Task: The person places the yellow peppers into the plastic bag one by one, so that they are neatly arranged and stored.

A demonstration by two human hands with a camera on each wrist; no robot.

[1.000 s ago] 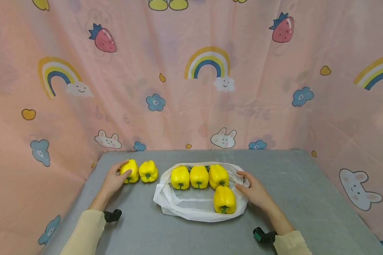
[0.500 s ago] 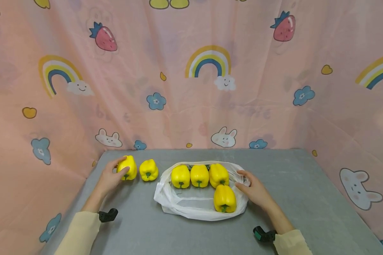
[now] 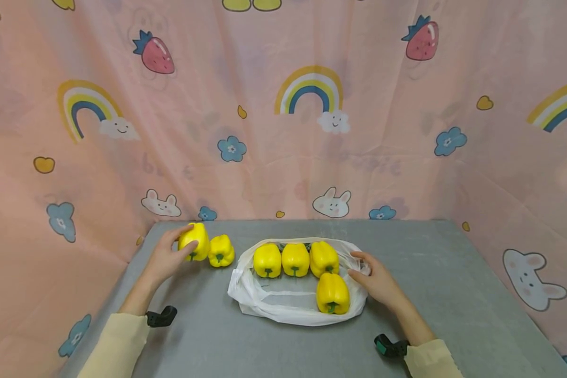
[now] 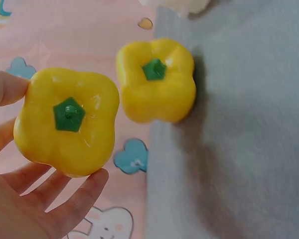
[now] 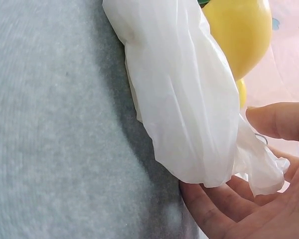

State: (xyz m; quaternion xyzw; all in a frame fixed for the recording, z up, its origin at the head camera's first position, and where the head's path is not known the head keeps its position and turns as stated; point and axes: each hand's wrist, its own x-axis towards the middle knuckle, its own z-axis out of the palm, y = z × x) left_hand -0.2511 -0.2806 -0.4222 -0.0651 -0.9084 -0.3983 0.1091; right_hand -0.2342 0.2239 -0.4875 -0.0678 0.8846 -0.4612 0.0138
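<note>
My left hand [image 3: 166,258] holds a yellow bell pepper [image 3: 196,242] between thumb and fingers, raised over the table. In the left wrist view, the green stem of the held pepper [image 4: 67,127] faces the camera. A second yellow bell pepper [image 3: 221,253] stands just right of it. At the centre lies a white plastic bag [image 3: 249,299], its mouth spread wide. Inside are three peppers in a row [image 3: 295,260] and one pepper [image 3: 333,293] in front at the right. My right hand [image 3: 381,282] grips the bag's right rim; in the right wrist view its fingers [image 5: 214,211] reach behind the plastic.
The grey table [image 3: 453,294] extends around the bag. A pink printed curtain [image 3: 193,131] hangs behind the table and at both sides. Black wrist devices [image 3: 161,316] sit on both forearms.
My left hand has lifted the left pepper, shifting slightly left and then back right, up beside the second pepper. The right hand and the bag stay as they were.
</note>
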